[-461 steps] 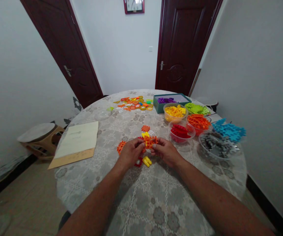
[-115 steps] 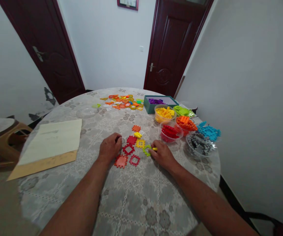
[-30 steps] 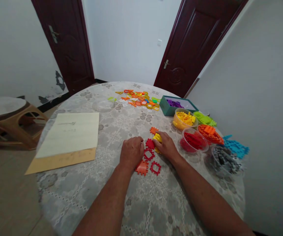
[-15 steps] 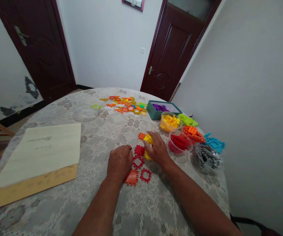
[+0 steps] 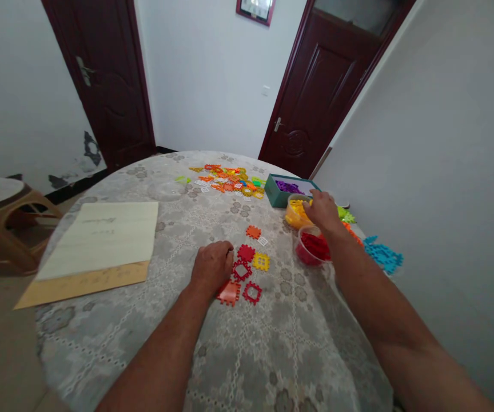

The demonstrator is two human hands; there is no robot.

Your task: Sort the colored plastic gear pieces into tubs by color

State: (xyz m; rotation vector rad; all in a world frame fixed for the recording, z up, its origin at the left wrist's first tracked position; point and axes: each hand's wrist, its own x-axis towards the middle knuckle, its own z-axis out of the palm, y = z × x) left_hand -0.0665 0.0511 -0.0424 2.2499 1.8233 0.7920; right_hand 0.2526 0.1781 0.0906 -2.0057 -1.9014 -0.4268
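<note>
My left hand [image 5: 212, 266] rests on the table with its fingers curled closed; whatever may be inside is hidden. Close beside it lie a solid red tile [image 5: 246, 253], a red frame tile [image 5: 242, 270] and an orange-red tile [image 5: 230, 292]. Another red frame tile [image 5: 253, 293] and a yellow window tile [image 5: 261, 262] are just to their right. Farther up lie an orange tile [image 5: 253, 232] and a small white tile [image 5: 263, 242]. My right hand [image 5: 324, 212] is at the tub of yellow pieces [image 5: 295, 214], thumb and fingertips over its right side. Its grip is unclear.
A tub of red pieces [image 5: 311, 246] stands under my right forearm. Behind are a green box [image 5: 275, 194] with purple pieces and a mixed tile pile [image 5: 230, 178]. Blue pieces [image 5: 383, 254] lie at right, paper sheets [image 5: 105, 234] at left. A stool [image 5: 11, 223] stands beyond.
My right hand has moved up and right from the tiles to the yellow tub. The yellow window tile and small white tile now show. The view has shifted; my left hand stays beside the tiles.
</note>
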